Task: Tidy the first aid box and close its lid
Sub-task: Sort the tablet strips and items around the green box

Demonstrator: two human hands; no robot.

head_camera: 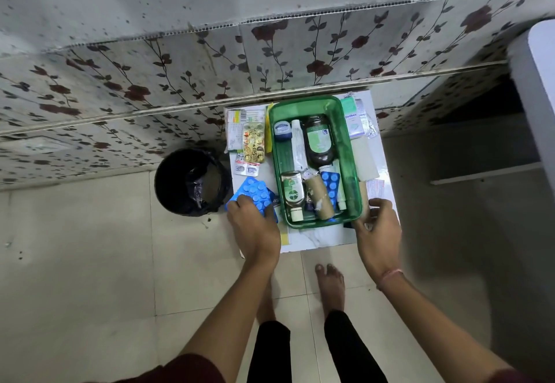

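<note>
Left hand (253, 226) palm-down, gripping blue blister strip (253, 193); right hand (379, 226) curled at green box (348, 154) corner, grip indeterminate.

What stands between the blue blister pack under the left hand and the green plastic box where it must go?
Nothing visible blocks the way. The blue blister pack lies on the white table under the left hand, just left of the open green plastic box.
</note>
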